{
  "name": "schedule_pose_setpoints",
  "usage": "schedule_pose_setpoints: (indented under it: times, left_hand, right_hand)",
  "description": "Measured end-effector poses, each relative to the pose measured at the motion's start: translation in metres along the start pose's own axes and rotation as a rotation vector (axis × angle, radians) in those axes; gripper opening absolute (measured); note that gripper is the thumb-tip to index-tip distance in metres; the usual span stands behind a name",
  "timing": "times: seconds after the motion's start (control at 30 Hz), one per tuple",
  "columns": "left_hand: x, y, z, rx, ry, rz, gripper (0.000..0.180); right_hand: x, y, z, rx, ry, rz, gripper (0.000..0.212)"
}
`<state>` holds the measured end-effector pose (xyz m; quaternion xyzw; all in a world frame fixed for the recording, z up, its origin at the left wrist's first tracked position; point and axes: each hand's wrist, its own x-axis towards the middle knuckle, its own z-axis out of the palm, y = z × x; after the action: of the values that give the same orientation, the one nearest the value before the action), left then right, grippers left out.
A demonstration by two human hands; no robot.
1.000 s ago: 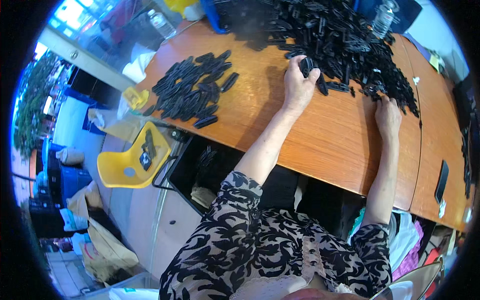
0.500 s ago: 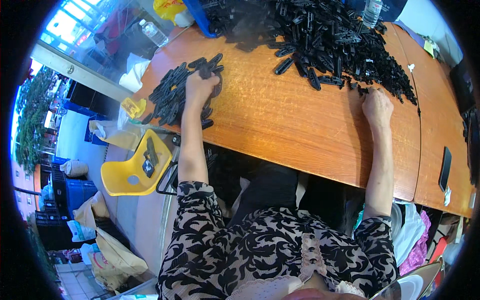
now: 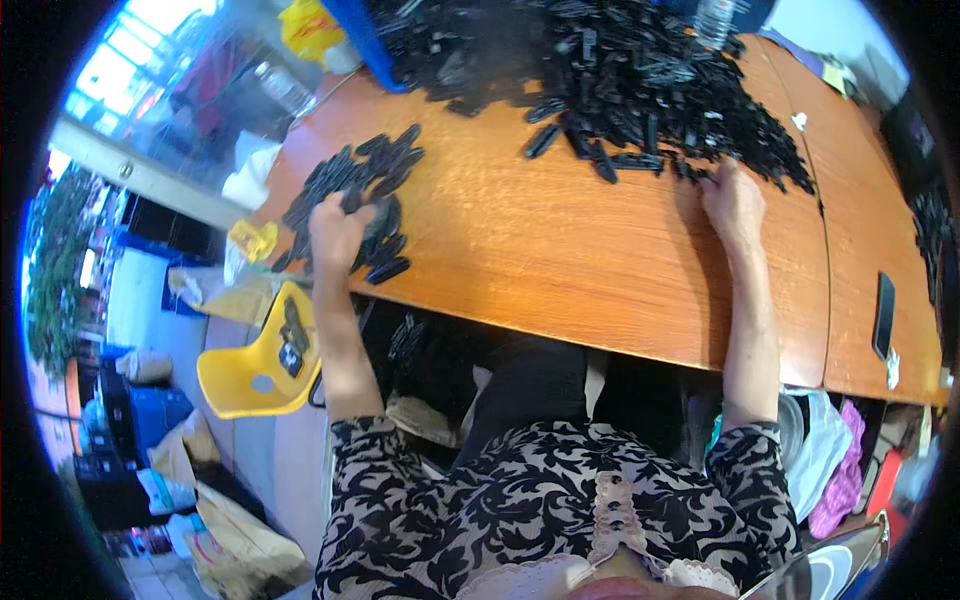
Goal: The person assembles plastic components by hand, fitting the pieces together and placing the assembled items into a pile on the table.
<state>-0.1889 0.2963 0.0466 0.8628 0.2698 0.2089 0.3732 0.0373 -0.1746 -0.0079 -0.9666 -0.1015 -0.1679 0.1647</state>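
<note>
On the left of the table lies a pile of long, narrow black plastic parts (image 3: 390,165). My left hand (image 3: 338,232) is over its near side, slightly blurred, with fingers and thumb bent around one dark part. To the right, my right hand (image 3: 736,205) rests at the near edge of a heap of small black plastic pieces (image 3: 765,145). Its fingertips are pinched together among them, and whatever they hold is too small to make out. Larger black parts (image 3: 610,65) are heaped at the far middle, joining the small pieces.
The wooden table (image 3: 540,240) has its near edge close to my body. A yellow chair (image 3: 235,375) with dark items on it stands at the left. A blue bin (image 3: 365,40) and a clear bottle (image 3: 714,22) are at the back; a black phone (image 3: 884,315) lies far right.
My left hand has moved left and nearer over its pile. My right hand stays at the edge of the small pieces. The whole view has shifted slightly.
</note>
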Motion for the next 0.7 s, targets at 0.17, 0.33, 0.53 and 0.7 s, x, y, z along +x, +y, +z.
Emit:
schedule_pose_setpoints:
  times: [0.17, 0.33, 0.53, 0.7]
  left_hand:
    - [0.0, 0.086, 0.066, 0.048, 0.041, 0.27, 0.025]
    - [0.021, 0.143, 0.179, 0.054, -0.154, 0.319, 0.038]
    - [0.052, 0.122, 0.229, -0.07, -0.236, 0.226, 0.03]
    - [0.011, 0.147, 0.245, -1.212, -0.578, -0.064, 0.026]
  right_hand:
    - [-0.002, -0.009, 0.008, 0.186, 0.151, -0.099, 0.014]
    - [-0.009, -0.022, 0.016, 0.43, 0.361, -0.416, 0.01]
    - [-0.019, -0.043, 0.008, 0.554, 0.495, -0.561, 0.019]
    - [-0.026, -0.049, -0.007, 0.565, 0.592, -0.625, 0.024]
